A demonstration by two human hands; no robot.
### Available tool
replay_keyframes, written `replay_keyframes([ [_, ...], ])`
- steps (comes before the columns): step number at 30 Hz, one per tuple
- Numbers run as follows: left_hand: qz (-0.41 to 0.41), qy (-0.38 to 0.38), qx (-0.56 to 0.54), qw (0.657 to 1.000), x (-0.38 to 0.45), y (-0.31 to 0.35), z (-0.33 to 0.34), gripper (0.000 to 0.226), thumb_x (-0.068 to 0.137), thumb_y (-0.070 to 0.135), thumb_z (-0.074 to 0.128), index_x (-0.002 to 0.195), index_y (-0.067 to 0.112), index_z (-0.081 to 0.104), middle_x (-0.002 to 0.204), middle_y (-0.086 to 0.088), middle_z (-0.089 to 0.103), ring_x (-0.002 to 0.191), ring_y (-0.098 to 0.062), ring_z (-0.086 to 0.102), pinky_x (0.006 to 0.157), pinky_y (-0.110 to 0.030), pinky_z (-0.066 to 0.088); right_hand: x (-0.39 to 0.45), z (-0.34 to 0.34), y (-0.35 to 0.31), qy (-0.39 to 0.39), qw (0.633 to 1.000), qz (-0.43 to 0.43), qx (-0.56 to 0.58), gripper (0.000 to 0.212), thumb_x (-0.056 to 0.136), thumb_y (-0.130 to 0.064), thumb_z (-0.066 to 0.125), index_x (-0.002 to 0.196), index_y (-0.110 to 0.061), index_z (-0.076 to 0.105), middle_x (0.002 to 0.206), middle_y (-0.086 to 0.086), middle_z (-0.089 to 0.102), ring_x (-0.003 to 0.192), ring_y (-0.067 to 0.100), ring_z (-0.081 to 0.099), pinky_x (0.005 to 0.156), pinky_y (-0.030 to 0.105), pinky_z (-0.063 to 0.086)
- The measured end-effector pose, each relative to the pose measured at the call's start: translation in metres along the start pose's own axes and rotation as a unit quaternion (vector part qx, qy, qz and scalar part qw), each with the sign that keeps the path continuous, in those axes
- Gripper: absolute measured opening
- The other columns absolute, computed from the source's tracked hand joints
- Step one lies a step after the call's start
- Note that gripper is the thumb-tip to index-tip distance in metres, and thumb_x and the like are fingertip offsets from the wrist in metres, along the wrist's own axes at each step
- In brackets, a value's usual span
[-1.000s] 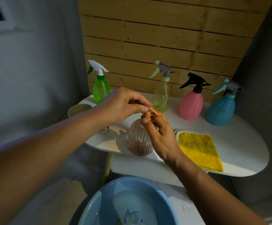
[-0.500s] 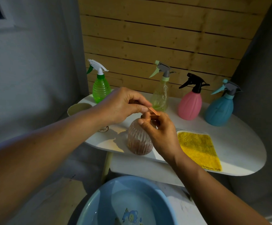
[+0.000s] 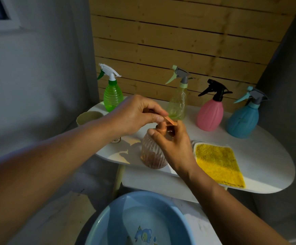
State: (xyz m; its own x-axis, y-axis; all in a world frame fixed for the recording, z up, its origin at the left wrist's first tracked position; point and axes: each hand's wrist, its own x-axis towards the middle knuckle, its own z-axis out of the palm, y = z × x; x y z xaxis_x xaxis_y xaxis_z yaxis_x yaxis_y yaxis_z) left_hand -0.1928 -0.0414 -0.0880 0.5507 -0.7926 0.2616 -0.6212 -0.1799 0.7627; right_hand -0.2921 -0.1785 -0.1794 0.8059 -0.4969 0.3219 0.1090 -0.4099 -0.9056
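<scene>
bottle (image 3: 150, 152): ribbed, clear pinkish, upright at front edge of table (image 3: 260, 156), centre of frame
trigger (image 3: 170, 122): orange, on the bottle neck, tip pointing right
left hand (image 3: 135, 115): above the bottle, thumb and curled fingers pinching the trigger
right hand (image 3: 175, 144): fingers curled round the neck, thumb on the orange collar
cloth (image 3: 217, 161): yellow, flat, just right of the bottle
back row: green sprayer (image 3: 112, 98), clear sprayer (image 3: 176, 105), pink sprayer (image 3: 210, 115), blue sprayer (image 3: 242, 121)
cup (image 3: 89, 117): table's left end
basin (image 3: 119, 209): blue, bottom centre

White table (image 3: 260, 156): green spray bottle (image 3: 112, 97), clear spray bottle (image 3: 178, 101), pink spray bottle (image 3: 210, 115) and blue spray bottle (image 3: 242, 120) stand along the back. Yellow cloth (image 3: 217, 161) lies front right. Cream cup (image 3: 89, 117) sits at the left edge. Blue basin (image 3: 112, 214) below.
</scene>
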Motion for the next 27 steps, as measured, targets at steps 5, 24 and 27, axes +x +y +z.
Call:
replay_keyframes([
  [5,-0.005,0.004,-0.006,1.0,0.002,-0.002,0.0,0.017,0.093,0.007,0.073,0.109,0.01,0.079,0.057,0.027,0.063,0.051,0.014,0.055,0.054,-0.001,0.037,-0.001,-0.01,0.0,-0.031,0.999,-0.036,-0.024,0.023,0.098,-0.038,0.065,0.119,-0.028,0.067,0.116,-0.009,0.063,0.109,0.006,0.062,0.091,0.026,0.05],
  [24,-0.013,0.029,-0.047,0.998,-0.003,-0.012,0.009,0.056,0.077,0.026,0.089,0.126,0.041,0.067,0.113,0.011,0.072,0.1,0.001,0.07,0.093,-0.027,0.057,0.004,-0.014,-0.003,-0.041,0.999,-0.001,0.014,0.024,0.085,-0.036,0.079,0.108,-0.029,0.072,0.11,-0.003,0.065,0.101,0.008,0.065,0.088,0.029,0.054],
  [27,-0.06,0.082,-0.153,0.983,-0.017,-0.031,0.03,0.125,0.053,0.05,0.098,0.152,0.056,0.022,0.146,0.005,0.052,0.133,-0.01,0.056,0.116,-0.039,0.044,0.006,-0.021,-0.005,-0.083,0.996,-0.024,-0.014,0.025,0.089,-0.046,0.07,0.11,-0.032,0.073,0.112,-0.006,0.063,0.106,0.011,0.065,0.094,0.038,0.055],
])
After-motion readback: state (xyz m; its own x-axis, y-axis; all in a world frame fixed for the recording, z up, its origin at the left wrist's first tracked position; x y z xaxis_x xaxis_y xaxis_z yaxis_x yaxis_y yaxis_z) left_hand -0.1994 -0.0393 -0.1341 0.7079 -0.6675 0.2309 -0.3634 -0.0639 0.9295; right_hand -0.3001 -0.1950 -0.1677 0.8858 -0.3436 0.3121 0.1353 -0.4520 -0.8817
